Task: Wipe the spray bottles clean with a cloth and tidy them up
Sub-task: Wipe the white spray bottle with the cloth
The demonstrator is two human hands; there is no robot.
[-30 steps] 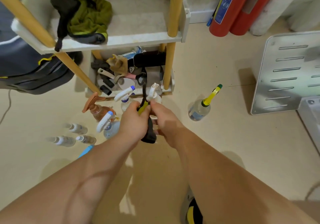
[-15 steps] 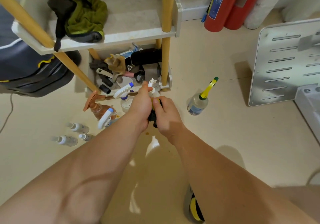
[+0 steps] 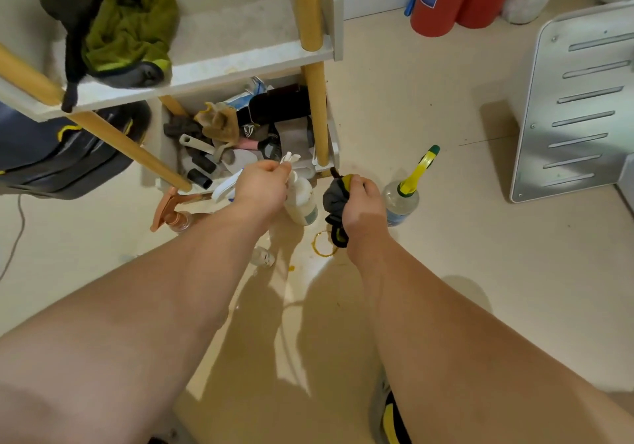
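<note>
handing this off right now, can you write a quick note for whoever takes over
Left hand grips the trigger head of the white spray bottle, which stands on the floor by the shelf.
Right hand holds the bunched grey and yellow cloth beside it.
Yellow-trigger bottle stands apart on the right; orange bottle and blue-and-white trigger bottle are on the left.
Done: cannot tell which are wiped.
Left: wipe the white bottle, then the rest, and line them up.

white bottle [image 3: 302, 204] beside bunched grey cloth [image 3: 333, 200]
</note>
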